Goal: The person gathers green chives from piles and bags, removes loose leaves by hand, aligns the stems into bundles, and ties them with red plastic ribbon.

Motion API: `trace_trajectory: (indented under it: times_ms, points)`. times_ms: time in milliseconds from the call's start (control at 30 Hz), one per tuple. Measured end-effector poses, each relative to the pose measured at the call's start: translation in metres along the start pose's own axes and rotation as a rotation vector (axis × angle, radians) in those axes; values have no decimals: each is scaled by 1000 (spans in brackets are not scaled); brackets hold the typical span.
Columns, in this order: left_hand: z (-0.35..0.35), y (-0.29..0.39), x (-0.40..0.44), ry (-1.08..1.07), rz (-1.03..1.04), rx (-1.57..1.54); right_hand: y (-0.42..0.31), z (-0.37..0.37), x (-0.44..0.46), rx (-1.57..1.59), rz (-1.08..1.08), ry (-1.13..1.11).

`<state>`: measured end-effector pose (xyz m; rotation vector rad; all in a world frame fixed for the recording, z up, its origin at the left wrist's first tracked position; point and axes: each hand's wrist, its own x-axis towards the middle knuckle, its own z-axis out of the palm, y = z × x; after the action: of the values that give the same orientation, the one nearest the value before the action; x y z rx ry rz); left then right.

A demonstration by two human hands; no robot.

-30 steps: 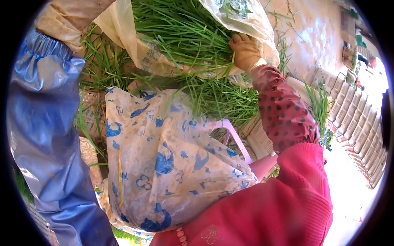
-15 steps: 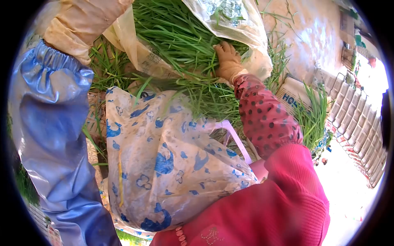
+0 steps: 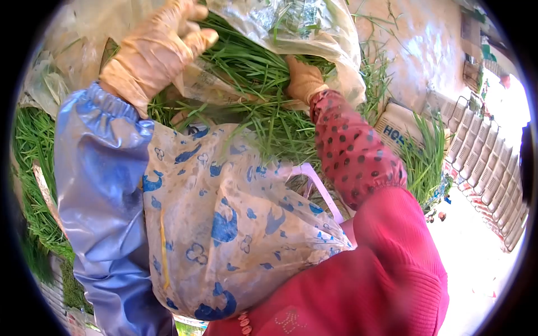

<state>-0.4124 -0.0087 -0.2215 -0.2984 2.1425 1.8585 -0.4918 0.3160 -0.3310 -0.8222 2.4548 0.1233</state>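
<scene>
My left hand (image 3: 154,53), in a tan glove below a shiny blue sleeve, is raised at the near left edge of the plastic bag. Its fingers are apart and nothing shows in them. A thick bunch of long green chive-like leaves (image 3: 246,59) lies inside the clear plastic bag (image 3: 336,33), whose mouth faces me. My right hand (image 3: 304,81), gloved too, below a red dotted sleeve, is closed around the right part of the leaves; its fingertips are hidden among them. Loose leaves (image 3: 280,131) hang below the bag's mouth.
An apron with blue whale prints (image 3: 224,224) covers my lap. Beside it is a purple plastic frame (image 3: 316,187). Stacked pale crates (image 3: 482,157) stand at right, near a leafy bundle (image 3: 423,148). More greens (image 3: 36,185) lie at left, with wet floor (image 3: 426,45) beyond.
My left hand has come down and right from the top left, its fingers now visible and spread. My right hand has shifted slightly left, its fingers now tucked into the leaves.
</scene>
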Motion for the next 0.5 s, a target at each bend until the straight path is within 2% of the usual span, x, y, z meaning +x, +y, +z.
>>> trace_trajectory:
  times_ms: [33,67,100,133,200,267,333,400,433,467,500]
  points:
    - [12,9,-5,-12,21,-9,-1,-20,8,62,6,-191]
    - [20,9,-6,-99,-7,-155,1,-30,17,124,10,-383]
    - [35,6,-3,-121,-10,-245,6,-28,27,16,-191,-210]
    - [51,-5,-3,-142,-14,-335,15,-30,39,9,-196,-212]
    - [88,-70,11,-64,379,194,18,-50,52,-20,-190,-451]
    - [114,-89,8,-176,140,220,10,-74,57,-12,-125,-573]
    - [130,-106,-2,-195,159,281,4,-86,54,31,12,-657]
    - [140,-111,-15,-88,219,118,14,-76,59,6,42,-695]
    - [146,-110,-21,-49,98,-47,18,-65,60,-14,-22,-620]
    - [141,-94,-20,-50,89,-48,20,-54,62,-31,-93,-541]
    - [134,-75,-16,-129,-245,-213,18,-39,60,-194,-137,-518]
